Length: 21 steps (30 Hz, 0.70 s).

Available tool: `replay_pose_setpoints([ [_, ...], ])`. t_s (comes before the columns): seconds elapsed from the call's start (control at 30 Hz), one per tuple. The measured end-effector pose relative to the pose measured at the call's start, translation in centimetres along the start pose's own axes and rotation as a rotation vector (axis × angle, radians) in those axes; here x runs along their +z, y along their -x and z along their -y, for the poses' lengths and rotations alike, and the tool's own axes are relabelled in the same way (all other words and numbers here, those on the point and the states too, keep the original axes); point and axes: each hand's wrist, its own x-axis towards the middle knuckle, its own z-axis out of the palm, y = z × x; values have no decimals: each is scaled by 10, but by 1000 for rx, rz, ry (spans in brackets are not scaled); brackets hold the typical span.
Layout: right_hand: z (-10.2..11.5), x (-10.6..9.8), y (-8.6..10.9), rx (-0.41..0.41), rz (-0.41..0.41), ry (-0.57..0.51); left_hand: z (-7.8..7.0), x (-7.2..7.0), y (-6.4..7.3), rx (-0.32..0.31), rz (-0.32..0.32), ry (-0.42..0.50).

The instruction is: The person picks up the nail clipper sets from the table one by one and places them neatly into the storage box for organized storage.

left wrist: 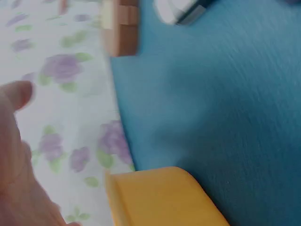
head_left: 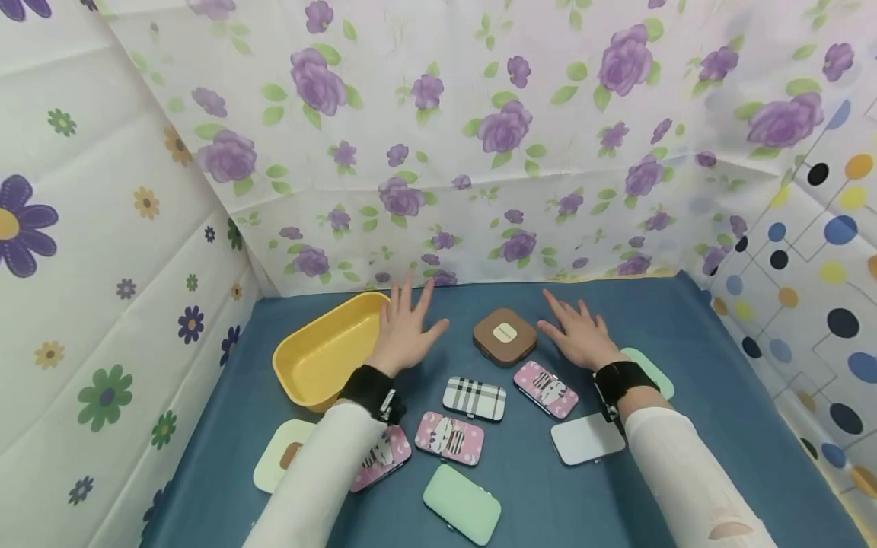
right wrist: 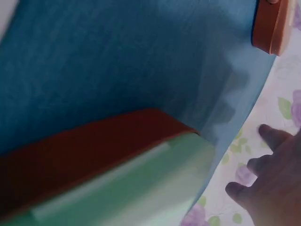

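Observation:
My left hand hovers with fingers spread beside the yellow plastic basin, holding nothing. Its thumb points toward a brown rounded case with a cream label. On the other side of that case, my right hand is held out with straight, spread fingers, also holding nothing. A mint-green case lies partly hidden under the right wrist. Between the forearms lie a plaid case, pink cat-print cases, a white case and a light green case.
A pale cream-green case and another pink case lie partly under the left sleeve. The blue cloth covers the table. Flowered sheets rise at the back and left, a dotted sheet at the right.

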Motion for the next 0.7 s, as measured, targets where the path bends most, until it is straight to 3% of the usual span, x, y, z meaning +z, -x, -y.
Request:
replay_pose_setpoints([
  [0.17, -3, -7, 4, 25, -85, -143, 10, -25, 31, -33, -144, 209],
  [0.3, -5, -10, 11, 36, -128, -195, 29, -42, 62, -106, -205, 339],
  [0.5, -5, -12, 23, 27, -171, -245, 61, -65, 107, -238, -284, 387],
  [0.6, -3, -12, 29, 27, -206, -263, 75, -74, 122, -313, -315, 393],
  [0.7, -1, -12, 33, 60, -214, -289, 88, -79, 133, -417, -307, 392],
])
